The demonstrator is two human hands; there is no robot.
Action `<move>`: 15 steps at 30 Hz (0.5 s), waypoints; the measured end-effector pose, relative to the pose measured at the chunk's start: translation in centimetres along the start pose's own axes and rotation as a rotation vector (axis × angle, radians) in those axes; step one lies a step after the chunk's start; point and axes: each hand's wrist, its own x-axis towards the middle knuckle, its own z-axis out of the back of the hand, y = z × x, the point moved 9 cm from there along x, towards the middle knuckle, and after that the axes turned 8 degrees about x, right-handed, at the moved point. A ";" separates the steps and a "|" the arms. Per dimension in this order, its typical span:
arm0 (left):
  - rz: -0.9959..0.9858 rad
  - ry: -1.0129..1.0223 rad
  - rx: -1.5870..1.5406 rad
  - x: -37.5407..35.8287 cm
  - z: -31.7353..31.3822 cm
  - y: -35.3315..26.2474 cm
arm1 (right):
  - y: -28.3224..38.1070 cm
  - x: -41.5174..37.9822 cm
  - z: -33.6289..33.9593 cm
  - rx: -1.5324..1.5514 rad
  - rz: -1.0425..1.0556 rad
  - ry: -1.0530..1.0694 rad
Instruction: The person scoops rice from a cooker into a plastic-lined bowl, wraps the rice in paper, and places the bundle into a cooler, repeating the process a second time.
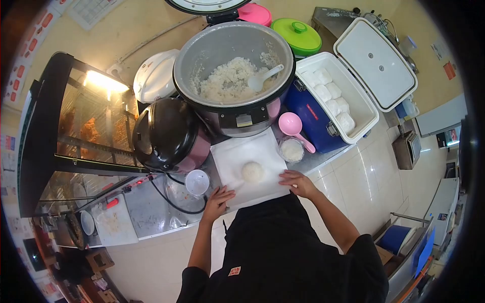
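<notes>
A sheet of white wrapping paper (232,155) lies on the counter in front of me, with a rounded mound of cooked rice (252,172) near its middle. My left hand (218,201) is closed on the sheet's near left edge. At the right edge, my right hand (300,183) grips the paper between thumb and fingers. Just behind the sheet stands a large rice cooker (233,118), lid up, holding loose rice (230,81) and a white rice paddle (265,77). A small white bowl (197,182) sits beside my left hand.
Right of the paper are a pink ladle (291,124) and a clear cup (292,150) with whitish contents. An open blue cooler box (308,118) holds several white wrapped packets (333,91). On the left stand a closed black-lidded cooker (169,134) and a lit glass display case (91,111) with fried food.
</notes>
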 end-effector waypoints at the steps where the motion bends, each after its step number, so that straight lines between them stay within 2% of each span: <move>1: 0.021 -0.042 -0.047 0.1 0.8 -0.2 | 1.5 -0.1 0.5 0.032 -0.003 -0.010; 3: 0.068 -0.123 -0.144 0.3 2.0 -0.8 | 2.6 0.4 0.5 0.090 0.039 -0.046; 5: 0.141 -0.308 -0.343 1.1 2.5 -0.4 | 2.5 1.2 0.3 0.136 0.125 -0.098; 6: 0.173 -0.403 -0.444 1.4 2.7 0.1 | 0.5 1.4 -0.1 0.295 -0.041 -0.128; 8: 0.432 -0.383 -0.350 1.4 1.0 3.9 | -3.5 1.6 -1.7 0.607 -0.372 -0.186; 9: 0.562 -0.373 -0.302 1.2 0.4 5.4 | -4.3 2.0 -1.9 0.619 -0.360 -0.242; 12: 0.525 -0.552 -0.140 2.2 1.5 3.7 | -5.8 3.2 -2.3 0.642 -0.333 -0.376; 15: 0.624 -0.525 -0.021 2.6 1.8 2.9 | -5.6 3.5 -3.1 0.660 -0.349 -0.439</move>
